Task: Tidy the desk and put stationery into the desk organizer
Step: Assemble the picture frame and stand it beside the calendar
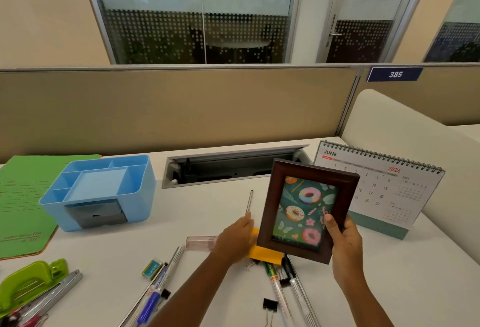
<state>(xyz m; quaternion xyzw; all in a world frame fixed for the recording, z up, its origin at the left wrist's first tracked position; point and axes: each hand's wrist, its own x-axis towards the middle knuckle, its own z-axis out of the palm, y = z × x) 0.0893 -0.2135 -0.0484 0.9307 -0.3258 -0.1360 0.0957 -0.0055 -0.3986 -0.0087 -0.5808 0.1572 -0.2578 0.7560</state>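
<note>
My right hand (344, 242) grips the lower right side of a dark brown photo frame (307, 209) with a doughnut picture, held tilted above the desk. My left hand (237, 239) is at the frame's left edge, over a yellow sticky-note pad (265, 254); its fingers reach behind the frame and I cannot tell if they hold it. A thin silver pen (250, 200) lies just beyond that hand. The blue desk organizer (100, 191) stands at the left with bare compartments. Pens and markers (158, 287) lie in front of me.
A green file (23, 196) lies at far left beside the organizer. A green hole punch (28, 283) and stapler sit at the lower left. A June desk calendar (381, 186) stands at the right. An open cable tray (233, 168) is behind. Binder clips (270, 304), an eraser (152, 268) and markers (279, 287) are scattered nearby.
</note>
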